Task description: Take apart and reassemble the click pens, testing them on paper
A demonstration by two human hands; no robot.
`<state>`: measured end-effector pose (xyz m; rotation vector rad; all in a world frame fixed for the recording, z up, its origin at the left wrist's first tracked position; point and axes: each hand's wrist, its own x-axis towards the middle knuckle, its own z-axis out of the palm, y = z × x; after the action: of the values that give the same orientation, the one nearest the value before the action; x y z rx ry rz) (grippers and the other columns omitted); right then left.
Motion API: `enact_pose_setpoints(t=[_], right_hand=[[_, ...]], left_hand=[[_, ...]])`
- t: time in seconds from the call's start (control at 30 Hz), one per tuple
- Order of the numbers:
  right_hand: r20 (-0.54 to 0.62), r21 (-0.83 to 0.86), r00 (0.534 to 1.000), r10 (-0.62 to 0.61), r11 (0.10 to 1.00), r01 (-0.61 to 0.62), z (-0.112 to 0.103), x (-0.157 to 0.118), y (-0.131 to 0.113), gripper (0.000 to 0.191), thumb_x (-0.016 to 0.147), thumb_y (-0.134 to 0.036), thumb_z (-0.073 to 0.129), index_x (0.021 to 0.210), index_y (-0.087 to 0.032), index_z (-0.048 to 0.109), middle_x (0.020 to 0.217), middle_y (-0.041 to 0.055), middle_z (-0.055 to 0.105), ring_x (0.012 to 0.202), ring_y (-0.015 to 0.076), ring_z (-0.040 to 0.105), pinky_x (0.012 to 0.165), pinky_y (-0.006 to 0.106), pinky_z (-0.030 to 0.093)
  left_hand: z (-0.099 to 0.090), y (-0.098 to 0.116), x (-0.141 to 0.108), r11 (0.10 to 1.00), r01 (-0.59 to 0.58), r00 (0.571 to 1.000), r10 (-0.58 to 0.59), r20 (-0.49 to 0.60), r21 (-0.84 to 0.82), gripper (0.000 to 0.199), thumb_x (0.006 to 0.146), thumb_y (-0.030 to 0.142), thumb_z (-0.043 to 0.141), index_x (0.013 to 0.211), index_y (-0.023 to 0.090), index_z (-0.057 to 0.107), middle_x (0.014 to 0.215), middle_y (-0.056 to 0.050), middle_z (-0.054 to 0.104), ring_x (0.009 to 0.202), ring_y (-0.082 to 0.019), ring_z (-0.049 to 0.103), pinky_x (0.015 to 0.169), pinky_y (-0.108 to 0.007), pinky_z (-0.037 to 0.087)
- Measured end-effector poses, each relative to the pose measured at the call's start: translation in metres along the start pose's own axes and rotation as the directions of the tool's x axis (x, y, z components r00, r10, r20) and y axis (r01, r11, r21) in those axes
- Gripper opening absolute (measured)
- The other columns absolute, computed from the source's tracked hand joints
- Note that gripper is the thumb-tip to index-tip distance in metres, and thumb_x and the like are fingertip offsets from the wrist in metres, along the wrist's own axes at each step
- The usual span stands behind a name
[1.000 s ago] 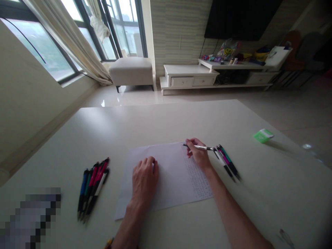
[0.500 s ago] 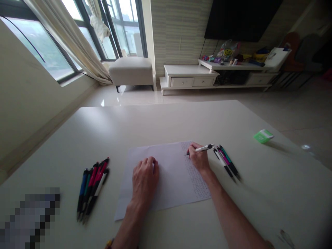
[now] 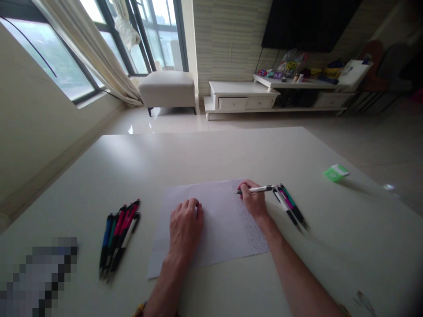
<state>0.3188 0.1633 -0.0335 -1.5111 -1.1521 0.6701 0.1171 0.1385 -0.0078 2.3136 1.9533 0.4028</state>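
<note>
A white sheet of paper (image 3: 220, 229) lies on the table, with rows of small handwriting along its right side. My right hand (image 3: 254, 200) is closed around a white-and-black pen (image 3: 261, 189), whose tip is at the written part near the top of the sheet. My left hand (image 3: 187, 224) rests palm down on the blank part of the paper, fingers slightly bent and nothing seen in it; what lies under the palm is hidden. Just right of my right hand are several pens (image 3: 291, 204) side by side. Another bunch of pens (image 3: 119, 237), blue, green, red and white, lies left of the paper.
On the white table (image 3: 205, 154), a small green-and-white box (image 3: 336, 173) stands near the right edge. A pixelated object (image 3: 39, 277) lies at the lower left. Beyond the table are a padded bench (image 3: 167, 90) and a low white cabinet (image 3: 243, 97).
The pen in my right hand has tipped to a flatter angle, and its tip has shifted slightly up and left. My left hand stays in place on the paper.
</note>
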Motion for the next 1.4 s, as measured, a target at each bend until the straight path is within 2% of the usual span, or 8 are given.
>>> enact_pose_setpoints(t=[0.13, 0.33, 0.5, 0.67, 0.83, 0.97, 1.17, 1.4], right_hand=[[0.022, 0.051, 0.999, 0.031, 0.998, -0.032, -0.0003, -0.0036, -0.0036, 0.035, 0.084, -0.048, 0.043, 0.097, -0.019, 0.058, 0.055, -0.0025, 0.056, 0.037, 0.0099, 0.047, 0.041, 0.021, 0.038], [-0.11, -0.334, 0.918, -0.381, 0.884, 0.327, -0.0044, -0.0025, -0.0067, 0.021, 0.087, -0.027, 0.044, 0.102, -0.021, 0.057, 0.103, 0.0098, 0.054, 0.091, 0.0193, 0.057, 0.079, 0.034, 0.048], [-0.022, -0.431, 0.82, -0.572, 0.746, 0.508, -0.0075, -0.0043, -0.0093, 0.038, 0.086, -0.007, 0.032, 0.1, -0.025, 0.062, 0.108, 0.0074, 0.055, 0.101, 0.0191, 0.053, 0.087, 0.036, 0.046], [-0.013, -0.459, 0.767, -0.642, 0.685, 0.566, -0.0079, -0.0057, -0.01, 0.04, 0.083, -0.004, 0.037, 0.091, -0.028, 0.068, 0.084, 0.0057, 0.058, 0.086, 0.0189, 0.054, 0.079, 0.034, 0.047], [-0.06, -0.446, 0.798, -0.599, 0.731, 0.516, -0.0092, -0.0021, -0.0075, 0.035, 0.083, -0.007, 0.04, 0.087, -0.026, 0.069, 0.081, 0.006, 0.059, 0.082, 0.0197, 0.053, 0.077, 0.034, 0.046], [-0.201, -0.315, 0.893, -0.402, 0.89, 0.33, -0.0087, -0.0044, -0.0078, 0.014, 0.081, -0.03, 0.054, 0.089, -0.021, 0.062, 0.081, 0.005, 0.062, 0.069, 0.0174, 0.054, 0.066, 0.03, 0.045], [0.025, 0.095, 1.0, -0.016, 0.995, 0.013, -0.0025, -0.0091, -0.0084, 0.028, 0.085, -0.039, 0.038, 0.094, -0.021, 0.058, 0.057, -0.004, 0.051, 0.047, 0.011, 0.045, 0.044, 0.021, 0.035], [0.113, 0.046, 0.993, 0.011, 0.999, -0.016, -0.0047, -0.0026, -0.0098, 0.039, 0.082, -0.045, 0.043, 0.063, -0.018, 0.065, 0.051, -0.0018, 0.045, 0.05, 0.0113, 0.044, 0.047, 0.023, 0.034]], left_hand=[[-0.0002, -0.0001, 0.0, 1.0, -0.006, 1.0, 0.006, 0.005, -0.002, 0.022, 0.088, 0.03, 0.034, 0.085, 0.02, 0.053, 0.085, -0.004, 0.06, 0.081, -0.018, 0.052, 0.073, -0.03, 0.035], [0.0002, -0.0005, -0.0003, 1.0, 0.002, 1.0, -0.002, -0.004, -0.013, 0.022, 0.088, 0.029, 0.034, 0.084, 0.02, 0.053, 0.083, -0.004, 0.06, 0.08, -0.018, 0.051, 0.073, -0.03, 0.034], [-0.0006, -0.0001, -0.0006, 1.0, 0.002, 1.0, -0.002, -0.013, -0.02, 0.021, 0.088, 0.029, 0.034, 0.084, 0.02, 0.053, 0.083, -0.004, 0.06, 0.08, -0.018, 0.051, 0.073, -0.03, 0.035], [-0.0002, -0.0007, -0.0001, 0.999, 0.009, 1.0, -0.009, 0.001, -0.031, 0.02, 0.087, 0.028, 0.036, 0.085, 0.02, 0.054, 0.084, -0.005, 0.06, 0.08, -0.018, 0.051, 0.074, -0.03, 0.035], [-0.0002, -0.0006, 0.0001, 1.0, 0.007, 1.0, -0.007, 0.003, -0.021, 0.021, 0.088, 0.029, 0.035, 0.084, 0.02, 0.053, 0.083, -0.004, 0.06, 0.08, -0.018, 0.051, 0.074, -0.03, 0.035], [-0.0004, 0.0, 0.0002, 1.0, -0.001, 1.0, 0.001, -0.014, -0.015, 0.021, 0.088, 0.029, 0.034, 0.084, 0.02, 0.053, 0.084, -0.004, 0.06, 0.079, -0.018, 0.051, 0.073, -0.03, 0.035], [0.0019, -0.0016, 0.0, 1.0, -0.007, 1.0, 0.007, -0.02, -0.026, 0.021, 0.087, 0.03, 0.036, 0.084, 0.021, 0.054, 0.084, -0.004, 0.06, 0.079, -0.018, 0.052, 0.072, -0.029, 0.035], [0.0008, -0.0011, -0.0001, 0.999, -0.002, 1.0, 0.002, -0.02, -0.034, 0.021, 0.087, 0.029, 0.036, 0.084, 0.021, 0.055, 0.082, -0.004, 0.06, 0.079, -0.018, 0.052, 0.072, -0.03, 0.035]])
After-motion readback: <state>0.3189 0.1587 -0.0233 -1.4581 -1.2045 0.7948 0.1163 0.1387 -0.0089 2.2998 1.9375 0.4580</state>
